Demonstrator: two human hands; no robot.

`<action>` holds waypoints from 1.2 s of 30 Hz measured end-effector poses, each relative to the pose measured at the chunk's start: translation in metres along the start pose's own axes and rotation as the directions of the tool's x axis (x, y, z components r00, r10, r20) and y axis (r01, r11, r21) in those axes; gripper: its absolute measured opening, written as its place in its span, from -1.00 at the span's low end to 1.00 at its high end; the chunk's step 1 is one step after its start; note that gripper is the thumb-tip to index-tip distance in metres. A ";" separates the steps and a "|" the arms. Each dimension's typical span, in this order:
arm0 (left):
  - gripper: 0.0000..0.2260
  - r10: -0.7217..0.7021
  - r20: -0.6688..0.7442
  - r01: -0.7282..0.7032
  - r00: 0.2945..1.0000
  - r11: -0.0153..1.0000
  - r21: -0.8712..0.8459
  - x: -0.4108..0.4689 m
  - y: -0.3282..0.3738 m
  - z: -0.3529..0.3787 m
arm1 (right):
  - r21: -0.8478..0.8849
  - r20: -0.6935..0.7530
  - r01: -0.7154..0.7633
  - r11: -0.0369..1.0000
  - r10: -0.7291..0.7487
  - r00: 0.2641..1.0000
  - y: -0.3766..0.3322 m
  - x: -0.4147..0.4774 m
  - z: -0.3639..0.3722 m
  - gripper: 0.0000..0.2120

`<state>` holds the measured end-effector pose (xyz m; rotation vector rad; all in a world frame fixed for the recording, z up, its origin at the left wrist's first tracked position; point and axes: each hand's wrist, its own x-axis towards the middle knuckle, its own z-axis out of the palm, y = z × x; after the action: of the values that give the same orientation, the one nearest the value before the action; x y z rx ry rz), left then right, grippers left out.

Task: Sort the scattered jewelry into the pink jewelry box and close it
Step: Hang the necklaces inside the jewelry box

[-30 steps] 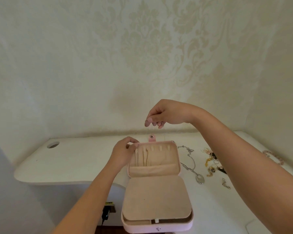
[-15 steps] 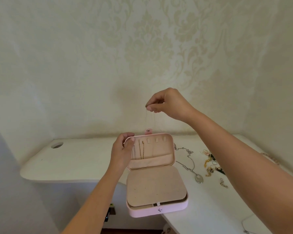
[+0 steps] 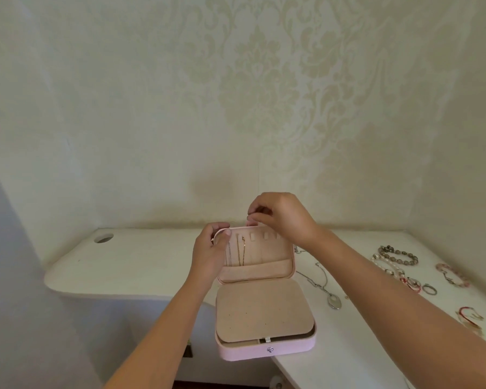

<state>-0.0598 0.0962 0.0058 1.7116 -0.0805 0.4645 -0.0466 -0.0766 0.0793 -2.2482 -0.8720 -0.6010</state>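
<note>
The pink jewelry box (image 3: 267,350) stands open at the white desk's front edge, its lid (image 3: 264,269) upright. Thin chains (image 3: 240,252) hang from hooks inside the lid. My left hand (image 3: 211,254) grips the lid's upper left corner. My right hand (image 3: 284,216) is at the lid's top edge with thumb and fingers pinched together; what it pinches is too fine to see. A silver pendant necklace (image 3: 333,300) lies right of the box. Beaded bracelets (image 3: 399,255) and a ring (image 3: 429,290) lie farther right.
The white desk (image 3: 141,265) has a round cable hole (image 3: 104,238) at the far left. Patterned walls close in behind and on the right. More bracelets (image 3: 452,273) and a red-and-gold piece (image 3: 470,315) lie near the right wall.
My right hand has come down from above to the lid's top edge. The view has shifted, showing more jewelry on the right. My left hand keeps its hold on the lid.
</note>
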 end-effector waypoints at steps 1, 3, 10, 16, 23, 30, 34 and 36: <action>-0.88 -0.008 0.000 0.008 1.000 1.000 0.000 0.000 0.000 0.000 | -0.044 -0.005 0.023 0.999 -0.024 1.000 0.003 -0.002 0.004 -0.97; -0.88 -0.020 -0.002 0.020 1.000 1.000 -0.004 0.000 -0.001 0.000 | -0.133 -0.039 0.078 0.988 -0.084 0.996 0.009 -0.005 0.011 -0.96; -0.88 -0.017 -0.004 0.017 1.000 1.000 -0.017 -0.001 -0.002 0.000 | -0.240 -0.116 0.188 0.952 -0.221 0.968 0.024 -0.014 0.027 -0.94; -0.88 -0.008 -0.004 0.007 1.000 1.000 -0.025 0.000 -0.001 0.002 | -0.256 -0.104 0.237 0.937 -0.270 0.957 0.030 -0.016 0.037 -0.94; -0.88 0.011 0.019 -0.011 1.000 1.000 -0.008 0.000 -0.001 0.000 | -0.365 -0.077 0.288 0.886 -0.337 0.939 0.030 -0.012 0.035 -0.90; -0.89 0.032 0.042 -0.031 0.999 0.999 -0.027 -0.001 0.000 -0.003 | -0.421 -0.048 0.327 0.846 -0.381 0.923 0.029 -0.014 0.033 -0.97; -0.88 0.036 0.044 -0.034 0.998 0.999 -0.036 -0.001 -0.001 -0.003 | -0.456 -0.050 0.343 0.821 -0.409 0.911 0.031 -0.017 0.032 -0.87; -0.88 0.037 0.047 -0.035 0.998 0.999 -0.036 -0.001 -0.001 -0.003 | -0.471 -0.039 0.335 0.816 -0.398 0.916 0.033 -0.019 0.032 -0.82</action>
<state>-0.0608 0.0992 0.0049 1.6887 -0.1530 0.4468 -0.0302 -0.0811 0.0327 -2.4161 -1.2094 -1.2402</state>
